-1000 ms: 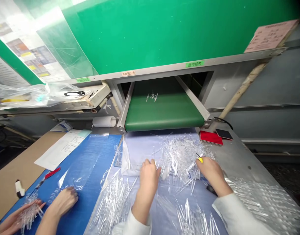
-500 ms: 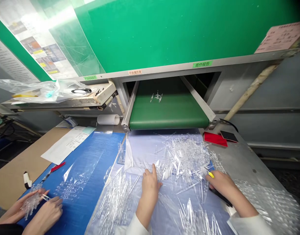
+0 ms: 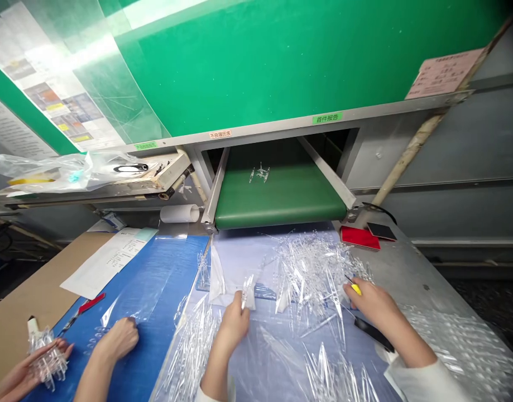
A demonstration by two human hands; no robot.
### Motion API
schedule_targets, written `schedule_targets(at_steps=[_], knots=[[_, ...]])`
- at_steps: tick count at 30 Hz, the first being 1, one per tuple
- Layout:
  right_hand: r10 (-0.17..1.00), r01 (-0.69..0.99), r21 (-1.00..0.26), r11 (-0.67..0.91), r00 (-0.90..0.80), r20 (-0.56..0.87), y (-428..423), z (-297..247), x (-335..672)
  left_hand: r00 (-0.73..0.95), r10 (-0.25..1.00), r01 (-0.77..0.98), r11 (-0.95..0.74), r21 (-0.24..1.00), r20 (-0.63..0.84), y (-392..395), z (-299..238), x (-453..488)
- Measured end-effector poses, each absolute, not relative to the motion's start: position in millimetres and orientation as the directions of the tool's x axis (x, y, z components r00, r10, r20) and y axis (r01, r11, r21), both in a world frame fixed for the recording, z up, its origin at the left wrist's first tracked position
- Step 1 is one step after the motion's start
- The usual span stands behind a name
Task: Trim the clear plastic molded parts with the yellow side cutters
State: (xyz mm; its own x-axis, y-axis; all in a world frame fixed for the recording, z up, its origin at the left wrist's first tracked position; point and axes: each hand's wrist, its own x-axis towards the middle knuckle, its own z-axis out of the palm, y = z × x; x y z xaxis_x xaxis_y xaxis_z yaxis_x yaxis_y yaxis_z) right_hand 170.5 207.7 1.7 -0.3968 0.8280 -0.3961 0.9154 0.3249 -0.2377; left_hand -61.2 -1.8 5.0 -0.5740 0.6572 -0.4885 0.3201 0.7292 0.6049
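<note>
My left hand (image 3: 234, 324) is closed on a clear plastic part (image 3: 247, 287), lifted just off the sheet below the conveyor. My right hand (image 3: 371, 304) grips a small tool with a yellow tip (image 3: 355, 288) at the right edge of a big heap of clear plastic parts (image 3: 310, 271). More clear parts lie in loose rows (image 3: 189, 352) left of my left arm and in front of me (image 3: 335, 374).
A green conveyor belt (image 3: 281, 195) carries one clear part (image 3: 260, 172) toward the table. A co-worker's hands (image 3: 118, 338) work on the blue mat (image 3: 156, 279) at left, one holding a bundle of clear parts (image 3: 44, 357). Red and black pads (image 3: 360, 237) lie at right; paper (image 3: 109, 259) at left.
My left hand drew back to the left and picked up a clear part. My right hand stayed at the heap's right edge. The co-worker's hands moved apart.
</note>
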Motion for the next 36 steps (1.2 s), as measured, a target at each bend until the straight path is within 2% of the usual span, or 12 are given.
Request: schedule_targets(at_steps=[5,10,14,16,17,19,21,24,28,36], knots=[[0.805,0.925,-0.196,0.325,-0.379,-0.456,187.8,-8.8,198.8,-0.666,0.616,0.242,0.712,0.659,-0.421,-24.7,31.4,-74.3],[0.808,0.922,-0.243,0.301,-0.382,-0.448,171.5,-15.4,203.9,-0.685,0.608,0.124,0.641,0.757,-0.402,-49.3,66.5,-78.8],[0.812,0.880,-0.401,0.255,-0.420,-0.406,161.4,-12.4,191.5,-0.646,0.646,0.041,0.562,0.826,-0.407,-44.4,80.0,-67.8],[0.814,0.824,-0.523,0.219,-0.450,-0.369,153.4,-4.5,182.7,-0.555,0.709,-0.101,0.462,0.881,-0.435,-30.5,76.9,-52.6],[0.809,0.781,-0.591,0.203,-0.474,-0.348,148.4,0.8,177.7,-0.462,0.764,-0.267,0.365,0.892,-0.451,-21.6,73.0,-42.7],[0.787,0.671,-0.722,0.170,-0.533,-0.311,137.6,12.2,166.5,-0.263,0.852,-0.580,0.236,0.780,-0.453,-2.3,62.2,-20.4],[0.762,0.561,-0.818,0.127,-0.583,-0.281,128.8,22.6,154.4,-0.141,0.886,-0.708,0.223,0.670,-0.443,15.8,50.0,1.3],[0.785,0.456,-0.888,0.063,-0.571,-0.238,124.5,33.2,138.8,-0.087,0.881,-0.731,0.261,0.631,-0.466,35.1,35.2,23.3],[0.878,0.389,-0.921,-0.002,-0.440,-0.188,131.2,39.0,129.3,-0.143,0.853,-0.764,0.227,0.604,-0.502,45.5,28.0,29.5],[0.849,0.159,-0.950,-0.269,-0.425,-0.312,148.7,40.8,125.4,-0.115,0.839,-0.776,0.258,0.576,-0.531,42.8,26.0,17.7]])
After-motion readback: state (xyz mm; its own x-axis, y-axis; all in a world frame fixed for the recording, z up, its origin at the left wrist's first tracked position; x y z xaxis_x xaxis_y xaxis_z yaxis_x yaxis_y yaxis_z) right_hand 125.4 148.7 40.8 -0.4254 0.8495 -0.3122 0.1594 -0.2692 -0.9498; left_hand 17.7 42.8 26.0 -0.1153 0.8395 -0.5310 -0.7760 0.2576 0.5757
